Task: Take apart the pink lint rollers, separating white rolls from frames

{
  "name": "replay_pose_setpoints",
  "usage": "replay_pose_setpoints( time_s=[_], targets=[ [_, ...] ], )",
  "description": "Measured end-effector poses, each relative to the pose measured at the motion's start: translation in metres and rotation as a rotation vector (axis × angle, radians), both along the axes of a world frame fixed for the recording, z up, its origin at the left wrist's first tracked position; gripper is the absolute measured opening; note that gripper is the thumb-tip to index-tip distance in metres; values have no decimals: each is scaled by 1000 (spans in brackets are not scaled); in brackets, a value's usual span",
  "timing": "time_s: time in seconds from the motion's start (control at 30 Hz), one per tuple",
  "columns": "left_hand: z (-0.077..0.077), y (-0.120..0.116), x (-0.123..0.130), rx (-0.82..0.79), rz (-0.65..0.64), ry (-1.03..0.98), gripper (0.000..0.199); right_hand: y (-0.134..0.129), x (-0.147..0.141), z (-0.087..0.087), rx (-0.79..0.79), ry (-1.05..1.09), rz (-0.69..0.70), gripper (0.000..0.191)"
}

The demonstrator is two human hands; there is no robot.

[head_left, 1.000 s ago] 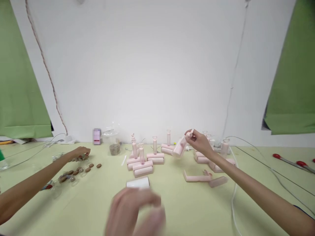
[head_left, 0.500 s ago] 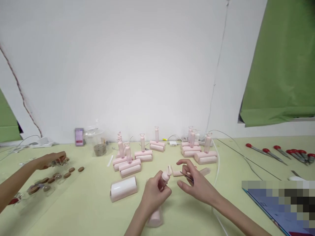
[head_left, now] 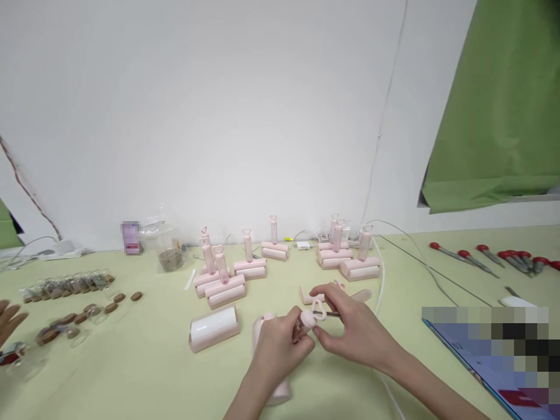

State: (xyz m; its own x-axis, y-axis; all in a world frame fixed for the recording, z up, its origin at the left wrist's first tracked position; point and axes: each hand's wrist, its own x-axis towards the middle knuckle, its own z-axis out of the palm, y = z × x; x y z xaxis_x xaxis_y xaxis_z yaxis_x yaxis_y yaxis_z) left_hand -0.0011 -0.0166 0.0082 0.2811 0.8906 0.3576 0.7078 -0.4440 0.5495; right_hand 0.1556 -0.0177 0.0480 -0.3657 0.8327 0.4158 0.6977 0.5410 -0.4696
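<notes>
My left hand (head_left: pixel 282 344) is wrapped round the handle of a pink lint roller (head_left: pixel 280 392), whose head lies on the table beneath my wrist. The handle's capped end, with a heart-shaped loop (head_left: pixel 319 310), sticks out past my thumb toward my right hand. Between its thumb and fingers, my right hand (head_left: pixel 361 329) pinches a thin dark metal tool (head_left: pixel 333 314), seemingly tweezers, with its tip at the loop. Behind my right hand lie a small pink roller part (head_left: pixel 306 296) and a clear pinkish handle piece (head_left: pixel 362 295). A white-and-pink roller (head_left: pixel 214 328) lies to the left.
Several assembled pink lint rollers (head_left: pixel 226 290) stand handle-up toward the wall. Red-ended tools (head_left: pixel 476 262) and a blue sheet (head_left: pixel 472 356) lie right, near a white cable (head_left: pixel 381 280). At left are small glass jars (head_left: pixel 65 286), brown lids (head_left: pixel 81 318) and another person's hand (head_left: pixel 9 321).
My right hand has moved left, bringing the metal tool to the heart loop. The handle end has shifted slightly right. The other person's hand has drawn back to the left edge.
</notes>
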Motion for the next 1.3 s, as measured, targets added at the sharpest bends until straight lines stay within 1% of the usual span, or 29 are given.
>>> replay_pose_setpoints(
  time_s=[0.07, 0.1, 0.17, 0.2, 0.23, 0.3, 0.37, 0.47, 0.53, 0.57, 0.6, 0.67, 0.7, 0.77, 0.8, 0.87, 0.93, 1.0, 1.03, 1.07, 1.13, 1.2, 1.23, 1.3],
  targets=[
    [-1, -1, 5, 4, 3, 35, 16, -2, -2, -1, -15, 20, 27, 37],
    [-2, -2, 9, -7, 4, 49, 16, -2, -3, -2, -34, 31, 9, 32],
    [-4, -2, 14, -35, 6, 59, 17, -1, -4, -5, -68, 40, -91, 16],
    [-4, -3, 16, -45, -6, 48, 17, 0, -4, -7, -74, 41, -138, 20],
    [-4, -3, 18, -55, -36, 25, 17, 2, -4, -8, -77, 48, -158, 28],
    [-4, -3, 19, -78, -119, -57, 17, 4, -4, -12, -88, 110, -99, 36],
    [-5, -4, 19, -140, -202, -169, 18, 4, -3, -14, -127, 217, 18, 35],
    [-5, -5, 20, -260, -300, -336, 20, 4, -1, -17, -289, 433, 128, 33],
    [-6, -4, 20, -302, -289, -494, 22, 10, 4, -14, -406, 527, 155, 33],
    [-6, -2, 19, -309, -255, -579, 24, 16, 7, -12, -416, 497, 121, 34],
    [-7, 0, 18, -309, -209, -650, 26, 24, 12, -9, -383, 411, 51, 36],
    [-9, 7, 14, -283, -119, -722, 26, 48, 22, -1, -244, 150, -154, 41],
    [-10, 10, 12, -268, -100, -728, 23, 61, 27, 2, -188, 44, -241, 42],
    [-13, 16, 10, -250, -106, -726, 16, 90, 36, 5, -167, -98, -321, 41],
    [-15, 17, 10, -246, -126, -726, 14, 103, 39, 4, -182, -167, -338, 39],
    [-16, 18, 9, -236, -168, -717, 16, 124, 40, -1, -236, -319, -350, 34],
    [-14, 17, 7, -236, -200, -659, 22, 137, 38, -8, -310, -455, -334, 27],
    [-10, 15, -1, -228, -231, -537, 33, 145, 35, -9, -385, -555, -306, 24],
    [-8, 14, -7, -223, -243, -461, 43, 148, 35, -7, -419, -590, -290, 24],
    [-8, 15, -15, -220, -248, -388, 55, 150, 36, -2, -449, -614, -274, 23],
    [-11, 17, -33, -240, -229, -287, 80, 150, 42, 13, -484, -634, -245, 23],
    [-20, 22, -48, -338, -206, -265, 97, 144, 49, 31, -471, -617, -210, 25],
    [-26, 24, -54, -392, -208, -274, 100, 138, 51, 39, -447, -595, -184, 26],
    [-37, 26, -59, -451, -206, -306, 95, 122, 49, 48, -385, -538, -107, 33]
  ],
)
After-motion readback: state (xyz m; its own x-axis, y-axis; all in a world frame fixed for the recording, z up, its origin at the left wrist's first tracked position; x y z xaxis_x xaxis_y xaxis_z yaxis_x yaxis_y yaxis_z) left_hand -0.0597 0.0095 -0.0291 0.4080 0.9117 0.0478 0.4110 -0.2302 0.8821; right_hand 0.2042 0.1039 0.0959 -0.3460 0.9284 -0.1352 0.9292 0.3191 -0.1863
